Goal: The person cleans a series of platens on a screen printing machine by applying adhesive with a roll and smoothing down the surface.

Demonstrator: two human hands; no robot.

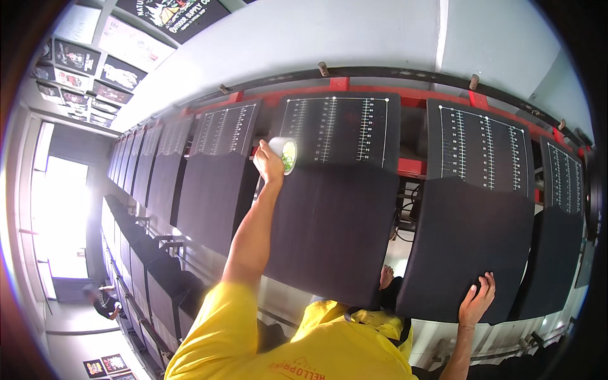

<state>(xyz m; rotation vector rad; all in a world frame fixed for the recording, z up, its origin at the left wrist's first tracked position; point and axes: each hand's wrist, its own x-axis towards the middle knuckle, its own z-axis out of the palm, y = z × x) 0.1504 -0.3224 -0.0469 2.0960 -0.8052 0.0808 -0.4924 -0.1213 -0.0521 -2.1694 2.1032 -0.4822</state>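
My left hand reaches out over the middle board and is closed round a white round tub. The tub's visible round face shows green and yellow; I cannot tell whether that is a label or contents. Beneath it lies a black board with white ruled scales, its nearer part covered by smooth black cloth. Fingers apart, my right hand rests on the near edge of the black cloth over the board to the right. Nothing shows in that hand.
More black boards run in a row to both sides. Behind them is a dark rail with red brackets. Cables hang in the gap between two boards. Another row stands at left, with a person beyond.
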